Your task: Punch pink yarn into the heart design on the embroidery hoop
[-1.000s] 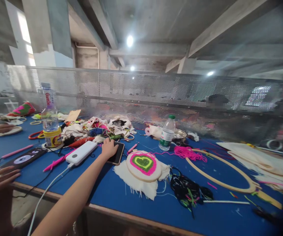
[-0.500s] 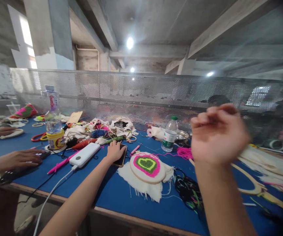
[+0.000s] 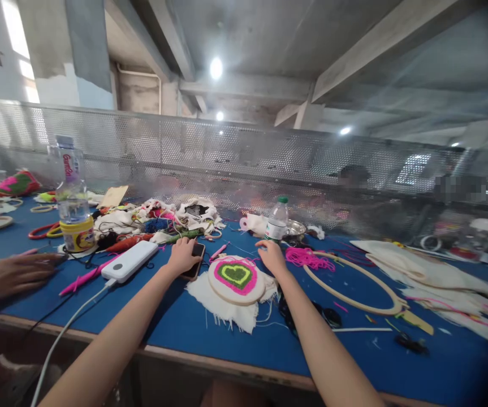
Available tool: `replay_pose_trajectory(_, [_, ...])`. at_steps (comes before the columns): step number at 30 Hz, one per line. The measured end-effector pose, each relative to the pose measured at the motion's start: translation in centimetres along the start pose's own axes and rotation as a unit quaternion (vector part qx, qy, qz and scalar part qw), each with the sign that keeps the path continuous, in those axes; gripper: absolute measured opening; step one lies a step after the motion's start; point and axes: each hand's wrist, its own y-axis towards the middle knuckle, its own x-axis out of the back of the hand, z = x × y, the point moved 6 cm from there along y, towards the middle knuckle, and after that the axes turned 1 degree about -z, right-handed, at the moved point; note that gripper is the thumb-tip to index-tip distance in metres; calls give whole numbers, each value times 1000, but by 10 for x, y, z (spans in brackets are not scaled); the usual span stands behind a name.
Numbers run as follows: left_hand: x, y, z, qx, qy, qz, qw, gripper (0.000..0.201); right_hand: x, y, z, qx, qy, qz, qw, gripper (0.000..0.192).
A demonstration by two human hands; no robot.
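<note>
My left hand [image 3: 182, 255] lies on a dark phone [image 3: 194, 263] on the blue table [image 3: 210, 330], fingers curled over it. My right hand [image 3: 271, 255] rests palm down with spread fingers at the far right edge of a small embroidery hoop [image 3: 236, 278]. The hoop holds white cloth with a green heart ringed in pink. Pink yarn [image 3: 307, 258] lies just right of my right hand. A small water bottle [image 3: 276, 221] stands right behind it.
A white power bank [image 3: 129, 261] with a cable and a pink pen [image 3: 83, 277] lie left of the phone. Another person's hand [image 3: 8, 275] rests at the left edge. A large wooden hoop [image 3: 354, 285], a tall bottle [image 3: 70, 189], a yellow tub [image 3: 76, 234] and a cloth pile [image 3: 159, 217] surround them.
My right hand came down from in front of the camera onto the table beside the small hoop. My left hand stayed on the phone. The view shifted slightly.
</note>
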Motion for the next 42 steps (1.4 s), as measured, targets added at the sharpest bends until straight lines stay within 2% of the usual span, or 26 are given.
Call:
replay_pose_trajectory(5, [6,1,0,5,-17,-4,1000,37,-15,-4,-9,-11,-14,53,998,21])
replay_pose_trajectory(9, [6,1,-1,-6,-22,-6,1000,30,-25,-5,-2,4,-29,103,994,20])
replay_pose_trajectory(12, [5,-1,-5,-39,-31,-10,999,23,-30,-7,4,15,-37,142,989,20])
replay_pose_trajectory(16, [2,-2,-17,-97,-50,-13,994,23,-32,-8,6,20,-57,165,984,24])
replay_pose_trajectory(20, [-6,7,-38,-89,-16,-7,996,24,-32,-7,12,32,-81,177,980,24])
replay_pose_trajectory(23, [-12,21,-58,-54,15,-18,998,24,-26,-7,20,49,-95,173,979,24])
replay_pose_trajectory(26, [-20,34,-68,0,32,-15,999,29,-19,-6,27,63,-109,155,980,27])
replay_pose_trajectory(29, [-25,40,-66,30,21,-8,999,27,-14,-6,28,62,-130,138,980,29])
replay_pose_trajectory(32, [-27,41,-60,33,-1,12,999,22,-15,-6,21,43,-157,131,978,28])
replay_pose_trajectory(34, [-24,40,-55,36,-14,6,999,25,-15,-7,17,30,-171,125,977,27])
replay_pose_trajectory(38, [-20,42,-42,57,-121,-14,991,40,-11,-6,17,22,-166,95,981,28])
replay_pose_trajectory(42, [-22,50,-39,7,-267,-12,964,42,-2,-3,24,36,-102,53,993,26])
